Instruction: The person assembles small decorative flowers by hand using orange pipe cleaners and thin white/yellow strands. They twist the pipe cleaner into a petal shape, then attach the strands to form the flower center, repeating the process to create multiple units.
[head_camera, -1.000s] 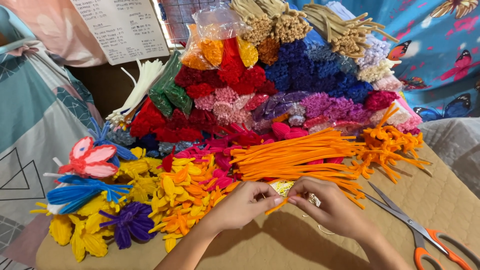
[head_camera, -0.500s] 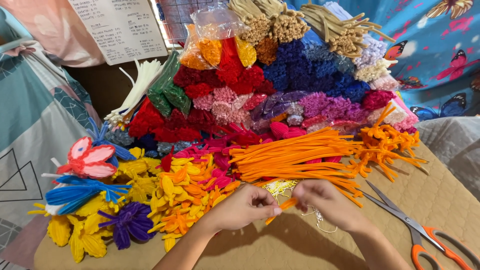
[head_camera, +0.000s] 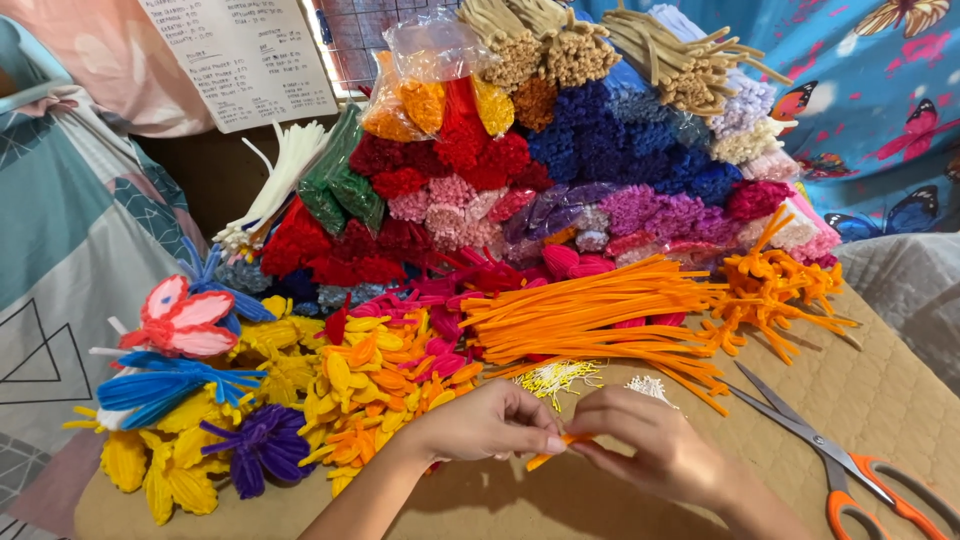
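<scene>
Low in the frame, just right of centre, the left hand (head_camera: 490, 425) and right hand (head_camera: 650, 445) meet, fingertips pinched together on a short orange pipe cleaner (head_camera: 548, 457) over the cardboard (head_camera: 880, 390). Just above lies a spread of long orange stems (head_camera: 590, 320). Orange-handled scissors (head_camera: 850, 465) lie at lower right, and yellow flowers (head_camera: 375, 385) to the left.

Home craft corner, heaped pipe-cleaner bundles (head_camera: 600, 150), finished pipe-cleaner flowers (head_camera: 370, 385), scissors (head_camera: 850, 465), cardboard worktop (head_camera: 880, 390)
</scene>
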